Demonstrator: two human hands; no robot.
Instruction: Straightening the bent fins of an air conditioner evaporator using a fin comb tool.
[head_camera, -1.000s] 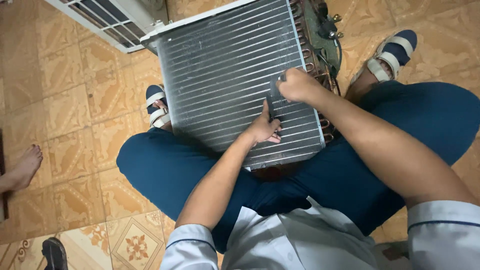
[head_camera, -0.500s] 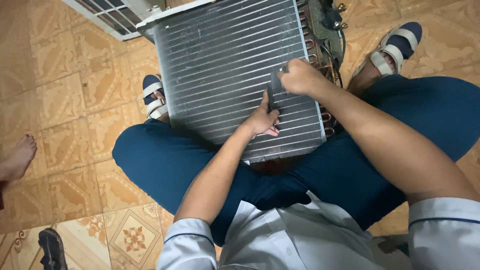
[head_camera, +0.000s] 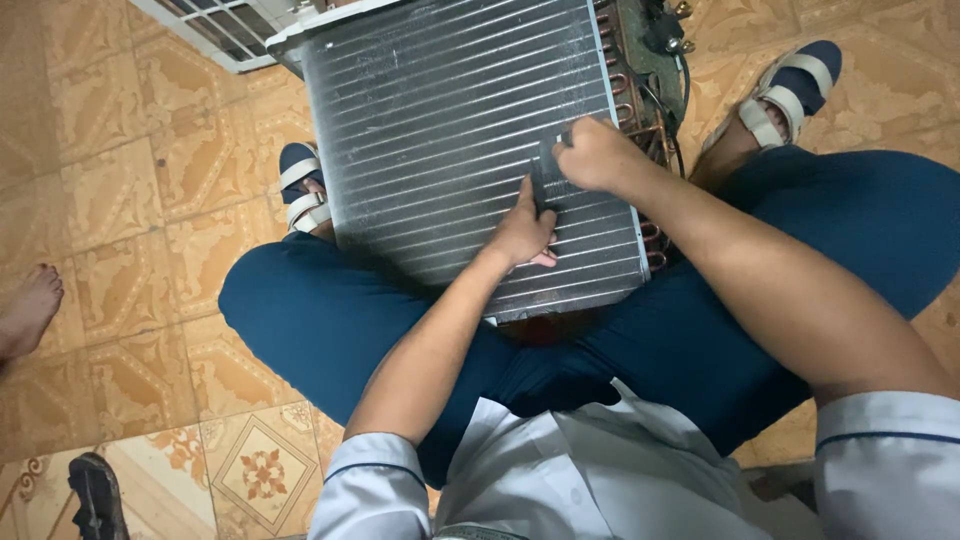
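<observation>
Head view: right hand (head_camera: 592, 155) pinches a small dark comb (head_camera: 548, 180) against the finned coil (head_camera: 450, 130), which rests on the lap; left hand (head_camera: 522, 235) presses flat just below it, fingers loosely together, fin rows running crosswise.

Person is wearing a white short-sleeved shirt (head_camera: 590, 470) — each sleeve is showing a thin dark piping line near the cuff, left sleeve (head_camera: 375, 490) and right sleeve (head_camera: 885, 460) alike. Forearms are showing bare below the cuffs. Trousers (head_camera: 330, 320) are showing as plain dark blue, creasing slightly at the lap. Feet are wearing strapped sandals — dark blue with pale grey-white bands, left sandal (head_camera: 303, 190) and right sandal (head_camera: 795, 90).
</observation>
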